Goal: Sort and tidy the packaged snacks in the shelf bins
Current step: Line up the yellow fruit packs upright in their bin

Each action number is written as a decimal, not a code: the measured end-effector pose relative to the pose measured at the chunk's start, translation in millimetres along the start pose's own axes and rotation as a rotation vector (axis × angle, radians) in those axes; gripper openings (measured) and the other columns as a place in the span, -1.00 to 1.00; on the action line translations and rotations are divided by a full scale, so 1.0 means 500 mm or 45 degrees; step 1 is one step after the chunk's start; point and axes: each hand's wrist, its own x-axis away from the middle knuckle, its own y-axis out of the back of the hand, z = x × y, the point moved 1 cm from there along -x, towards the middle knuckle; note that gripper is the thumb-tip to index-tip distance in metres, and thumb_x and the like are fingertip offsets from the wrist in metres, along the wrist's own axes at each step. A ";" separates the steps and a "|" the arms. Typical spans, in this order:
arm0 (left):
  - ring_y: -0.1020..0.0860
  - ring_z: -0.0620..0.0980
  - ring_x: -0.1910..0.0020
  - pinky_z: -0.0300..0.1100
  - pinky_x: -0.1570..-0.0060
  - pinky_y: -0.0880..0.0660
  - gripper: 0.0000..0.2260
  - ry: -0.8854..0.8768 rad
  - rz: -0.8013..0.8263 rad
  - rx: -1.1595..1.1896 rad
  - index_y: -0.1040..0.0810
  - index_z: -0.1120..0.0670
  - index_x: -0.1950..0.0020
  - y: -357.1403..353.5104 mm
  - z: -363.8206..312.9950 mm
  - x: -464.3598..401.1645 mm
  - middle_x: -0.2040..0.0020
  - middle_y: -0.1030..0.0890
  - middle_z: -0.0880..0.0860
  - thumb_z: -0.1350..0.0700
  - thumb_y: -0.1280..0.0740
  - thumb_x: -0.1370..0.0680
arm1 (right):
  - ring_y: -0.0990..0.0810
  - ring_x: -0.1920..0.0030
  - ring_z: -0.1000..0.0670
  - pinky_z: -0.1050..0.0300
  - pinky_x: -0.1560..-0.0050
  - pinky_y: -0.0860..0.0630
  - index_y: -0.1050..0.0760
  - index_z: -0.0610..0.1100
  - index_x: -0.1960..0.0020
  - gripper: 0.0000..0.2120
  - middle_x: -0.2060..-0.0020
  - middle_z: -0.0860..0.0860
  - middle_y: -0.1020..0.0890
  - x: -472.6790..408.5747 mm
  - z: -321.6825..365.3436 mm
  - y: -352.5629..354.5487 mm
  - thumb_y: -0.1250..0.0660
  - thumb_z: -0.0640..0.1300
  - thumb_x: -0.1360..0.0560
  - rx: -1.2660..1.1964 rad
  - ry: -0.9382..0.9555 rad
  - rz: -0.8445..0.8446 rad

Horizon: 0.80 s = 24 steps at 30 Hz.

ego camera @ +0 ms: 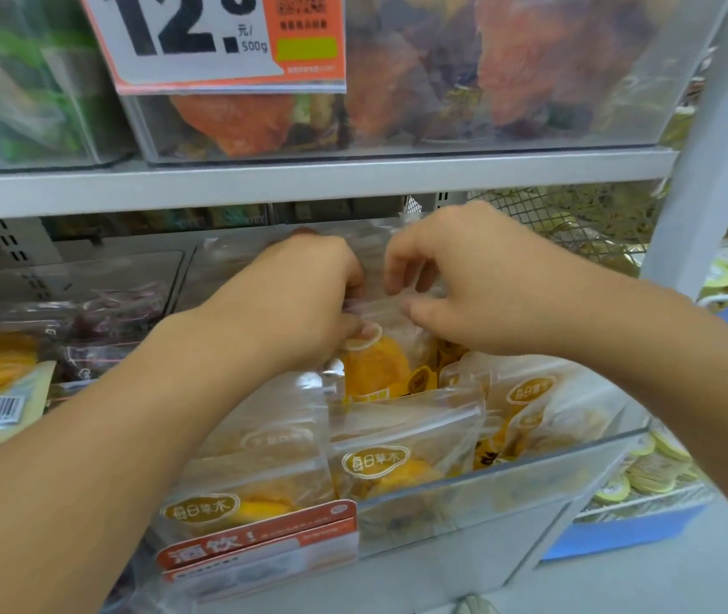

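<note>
Inside a clear shelf bin (530, 476), both hands (309, 294) (464, 281) pinch one snack pouch (380, 370).

Bright, even indoor light with soft shadows. Glare on the clear bin (508, 476) front at 5 o'clock. Edges bend and blur, especially at 12 o'clock.

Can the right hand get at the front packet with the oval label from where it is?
Probably yes. The right hand is at the back packet, and the front packet lies uncovered at the top of the clear bin, nothing above it.
</note>
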 end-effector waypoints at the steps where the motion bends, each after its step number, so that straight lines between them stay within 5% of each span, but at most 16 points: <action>1: -0.49 -0.08 0.40 -0.21 0.45 -0.24 -0.75 0.006 0.007 0.015 -0.51 -0.01 0.34 0.001 0.002 0.000 0.39 -0.51 -0.04 -0.05 -0.50 -0.43 | -0.58 0.24 0.16 0.15 0.17 -0.56 -0.64 0.03 0.15 -0.85 0.29 0.12 -0.64 0.013 0.012 0.018 -0.43 0.10 -0.42 -0.159 0.006 0.042; 3: -0.46 -0.12 0.43 -0.23 0.46 -0.24 -0.74 0.017 0.006 0.064 -0.50 0.00 0.37 0.002 0.004 0.001 0.43 -0.50 -0.05 -0.02 -0.50 -0.42 | -0.57 0.33 0.18 0.27 0.30 -0.48 -0.66 0.00 0.17 -0.65 0.37 0.12 -0.63 0.038 0.040 0.036 -0.45 0.29 -0.33 -0.449 -0.030 0.414; 6: -0.52 -0.15 0.35 -0.25 0.39 -0.35 -0.76 0.031 0.028 0.143 -0.57 0.00 0.29 0.001 0.007 0.003 0.36 -0.58 -0.07 -0.07 -0.56 -0.39 | -0.54 0.26 0.14 0.22 0.28 -0.45 -0.57 0.07 0.10 -0.70 0.27 0.10 -0.59 0.054 0.054 0.006 -0.47 0.27 -0.37 -0.098 0.005 0.847; 9: -0.54 -0.19 0.43 -0.26 0.38 -0.47 -0.77 0.043 0.059 0.252 -0.57 -0.01 0.24 0.000 0.013 0.008 0.34 -0.62 -0.06 -0.04 -0.59 -0.36 | -0.40 0.41 0.19 0.21 0.38 -0.32 -0.34 0.08 0.32 -0.65 0.37 0.12 -0.41 0.038 0.044 -0.005 -0.50 0.05 -0.45 0.170 -0.055 0.693; 11: -0.56 -0.21 0.44 -0.24 0.38 -0.51 -0.75 0.018 0.046 0.319 -0.48 -0.02 0.19 0.002 0.018 0.012 0.30 -0.62 -0.04 0.06 -0.57 -0.40 | -0.51 0.34 0.12 0.20 0.36 -0.29 -0.41 0.10 0.21 -0.74 0.32 0.11 -0.43 0.026 0.027 -0.005 -0.50 -0.04 -0.44 0.277 -0.077 0.483; 13: -0.57 -0.18 0.41 -0.12 0.29 -0.56 -0.73 -0.048 0.007 0.330 -0.40 -0.03 0.20 0.006 0.022 0.019 0.30 -0.61 -0.03 0.11 -0.50 -0.46 | -0.63 0.05 -0.07 0.19 0.21 -0.31 -0.54 0.15 -0.06 -0.73 0.15 0.06 -0.52 0.019 0.009 -0.016 -0.51 -0.04 -0.42 0.303 -0.096 0.324; 16: -0.58 -0.17 0.38 -0.07 0.23 -0.55 -0.74 -0.110 0.000 0.338 -0.44 -0.02 0.26 0.019 0.016 0.036 0.37 -0.62 -0.06 -0.13 -0.40 -0.48 | -0.60 0.00 -0.08 0.14 0.17 -0.38 -0.57 0.16 -0.07 -0.69 0.18 0.11 -0.47 0.010 -0.001 -0.030 -0.54 -0.01 -0.37 0.222 -0.077 0.342; 18: -0.57 -0.22 0.37 -0.14 0.25 -0.51 -0.59 -0.087 0.110 0.334 -0.54 -0.03 0.27 0.036 0.001 0.049 0.40 -0.63 -0.10 -0.38 -0.34 -0.35 | -0.54 0.11 0.00 0.08 0.16 -0.47 -0.53 0.15 0.15 -0.78 0.24 0.15 -0.51 0.012 0.001 -0.027 -0.56 0.00 -0.34 0.107 -0.044 0.417; 20: -0.55 -0.26 0.33 -0.17 0.22 -0.51 -0.48 -0.058 0.268 0.214 -0.61 -0.09 0.20 0.051 -0.009 0.059 0.40 -0.62 -0.12 -0.50 -0.36 -0.18 | -0.53 0.09 0.03 0.05 0.07 -0.52 -0.55 0.12 0.14 -0.83 0.21 0.13 -0.57 0.018 0.003 -0.024 -0.54 0.04 -0.38 0.065 -0.034 0.511; 24: -0.55 -0.24 0.22 -0.13 0.06 -0.59 -0.56 0.044 0.457 -0.026 -0.64 -0.12 0.04 0.062 -0.031 0.066 0.28 -0.60 -0.16 -0.27 -0.59 -0.18 | -0.54 0.17 0.00 0.04 0.14 -0.52 -0.47 -0.07 0.26 -0.71 0.28 0.03 -0.57 0.019 -0.004 -0.014 -0.54 0.03 -0.41 0.134 -0.017 0.542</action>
